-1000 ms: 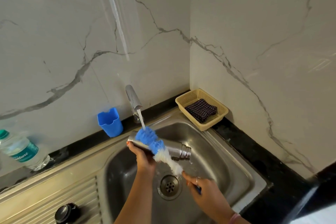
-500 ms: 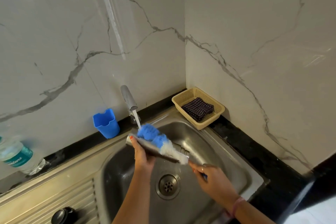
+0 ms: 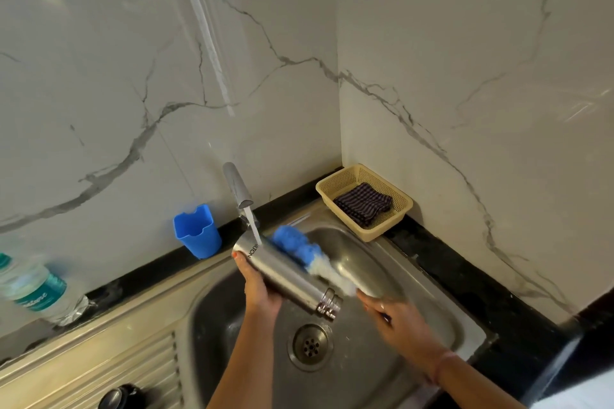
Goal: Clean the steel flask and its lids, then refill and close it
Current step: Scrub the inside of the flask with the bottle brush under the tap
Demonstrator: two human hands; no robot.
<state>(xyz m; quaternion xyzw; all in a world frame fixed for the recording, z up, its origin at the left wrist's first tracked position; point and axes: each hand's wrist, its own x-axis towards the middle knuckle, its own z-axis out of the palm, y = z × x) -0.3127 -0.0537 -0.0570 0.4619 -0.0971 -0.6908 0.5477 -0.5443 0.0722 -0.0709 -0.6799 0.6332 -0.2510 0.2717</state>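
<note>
At the far left edge of the frame, a clear plastic water bottle with a teal label (image 3: pixel 31 289) stands on the black stone worktop (image 3: pixel 465 276). At lower left, a dark round lid (image 3: pixel 114 398) lies on the ribbed drainboard. A blue plastic cup (image 3: pixel 196 232) sits against the marble wall, left of the grey tap (image 3: pixel 236 184), which is running. At centre, the left hand (image 3: pixel 257 285) grips the cylindrical steel flask (image 3: pixel 285 271), held tilted over the steel sink (image 3: pixel 448 319), open neck toward lower right. A blue and white bristle bottle brush (image 3: pixel 307 254) lies against the flask's far side. The right hand (image 3: pixel 397 322) grips the brush handle. At upper right, a beige mesh basket (image 3: pixel 335 184) holds a dark checked cloth (image 3: pixel 363 204).
</note>
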